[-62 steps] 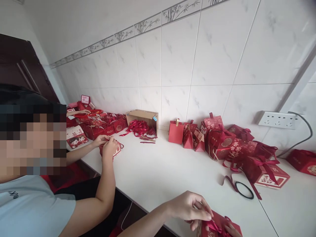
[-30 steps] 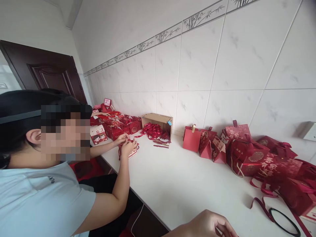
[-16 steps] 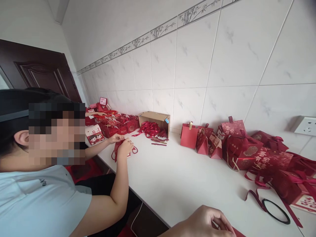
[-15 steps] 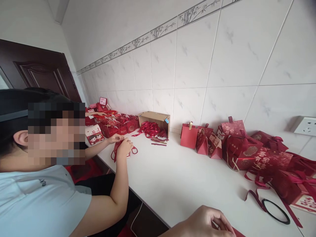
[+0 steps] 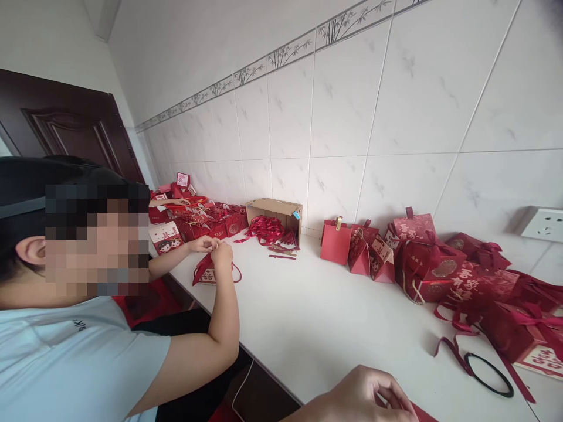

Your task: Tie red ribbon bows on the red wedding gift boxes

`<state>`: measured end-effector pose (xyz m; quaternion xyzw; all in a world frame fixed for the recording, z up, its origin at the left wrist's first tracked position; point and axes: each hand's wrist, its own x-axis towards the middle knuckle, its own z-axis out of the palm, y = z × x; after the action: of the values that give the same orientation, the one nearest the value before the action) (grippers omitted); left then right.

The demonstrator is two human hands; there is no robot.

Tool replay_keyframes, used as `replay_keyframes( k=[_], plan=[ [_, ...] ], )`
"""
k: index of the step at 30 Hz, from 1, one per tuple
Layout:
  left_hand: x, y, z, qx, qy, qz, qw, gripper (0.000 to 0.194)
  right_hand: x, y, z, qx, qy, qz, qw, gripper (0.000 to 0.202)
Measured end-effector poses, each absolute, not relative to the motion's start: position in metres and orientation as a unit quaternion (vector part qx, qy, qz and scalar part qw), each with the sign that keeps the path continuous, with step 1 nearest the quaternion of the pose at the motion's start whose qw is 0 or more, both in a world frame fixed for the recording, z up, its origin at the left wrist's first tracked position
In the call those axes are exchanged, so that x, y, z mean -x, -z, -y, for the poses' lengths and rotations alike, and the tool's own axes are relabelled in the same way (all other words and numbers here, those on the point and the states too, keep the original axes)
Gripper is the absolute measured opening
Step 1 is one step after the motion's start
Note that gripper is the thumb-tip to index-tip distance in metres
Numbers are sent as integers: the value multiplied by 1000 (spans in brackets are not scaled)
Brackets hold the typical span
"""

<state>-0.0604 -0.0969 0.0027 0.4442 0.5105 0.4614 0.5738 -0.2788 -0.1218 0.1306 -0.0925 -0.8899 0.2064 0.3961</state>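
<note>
Pinching at a red box point(image 5: 422, 414) barely visible at the table point(image 5: 308, 316) edge, left hand point(image 5: 365, 398) with curled fingers closing on it; right hand out of view; risking the box slipping off, so near the edge

At the bottom edge of the frame, the left hand point(image 5: 367, 398) curls over a red box point(image 5: 424, 415) corner. At left, a co-worker's hands point(image 5: 215, 249) work a small red box point(image 5: 206, 271) on the white counter point(image 5: 308, 316).

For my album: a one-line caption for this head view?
Left hand pinching a red box; a co-worker ties another.
</note>
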Motion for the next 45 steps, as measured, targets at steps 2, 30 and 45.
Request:
replay_keyframes(
  k=[2,30,45],
  plan=[
    [61,-3,97,-445,-462,-515,569,33,242,-129,114,97,-207,885,405,41],
    [69,-32,95,-595,-403,-539,440,27,-149,-30,80,555,-339,687,324,49],
    [72,-31,104,-557,-373,-631,390,32,-135,-17,68,477,-528,594,375,43]
  ],
)
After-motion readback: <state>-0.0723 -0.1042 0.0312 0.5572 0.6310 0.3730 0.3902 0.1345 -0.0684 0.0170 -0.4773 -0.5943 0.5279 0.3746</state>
